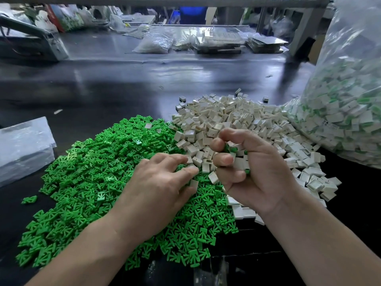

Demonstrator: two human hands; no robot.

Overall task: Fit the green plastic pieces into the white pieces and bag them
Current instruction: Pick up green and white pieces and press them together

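Lying jumbled on the dark surface [123,89], the green pieces [103,172] and the white pieces [237,116] form two adjoining heaps, pointing every way with no common axis. The large clear bag [346,120] at right holds white pieces with green showing in them. The right hand [251,168] curls its fingers round a handful of white pieces, green ends showing beside the thumb. The left hand [160,182] rests bent fingers where the heaps meet; whether they pinch a piece cannot be told.
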